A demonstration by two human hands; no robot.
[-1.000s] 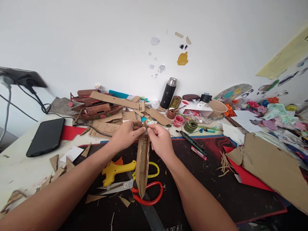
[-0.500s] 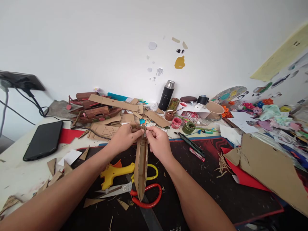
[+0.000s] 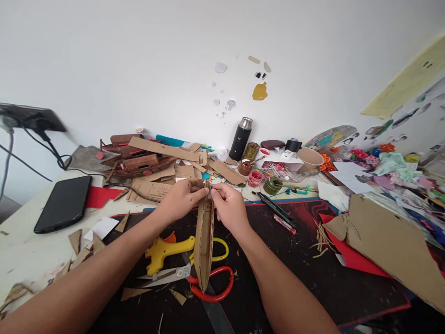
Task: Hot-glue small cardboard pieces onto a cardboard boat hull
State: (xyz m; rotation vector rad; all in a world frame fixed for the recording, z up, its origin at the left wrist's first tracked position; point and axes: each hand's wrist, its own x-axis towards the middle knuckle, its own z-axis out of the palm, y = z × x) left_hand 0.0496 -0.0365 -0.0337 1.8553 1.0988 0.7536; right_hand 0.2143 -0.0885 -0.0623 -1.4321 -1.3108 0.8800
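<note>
Cardboard hull [image 3: 204, 241], frame centre, over worktop [image 3: 31, 250]: long axis from far tip down toward lower frame, above red scissors [image 3: 174, 273]. Left hand [image 3: 181, 200] and right hand [image 3: 229, 206] apparently equally near, fingers pinched on far tip.

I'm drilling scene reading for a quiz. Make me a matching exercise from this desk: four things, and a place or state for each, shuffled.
Things:
1. cardboard hull
2. phone
3. flask
4. scissors

Places or states:
A. stands upright close to the wall
B. pinched at its far end between the left hand and the right hand
C. lies flat, screen dark, at the left of the white table
D. lies on the dark mat, red handles under the hull's near tip

Pairs: 1-B, 2-C, 3-A, 4-D
</note>
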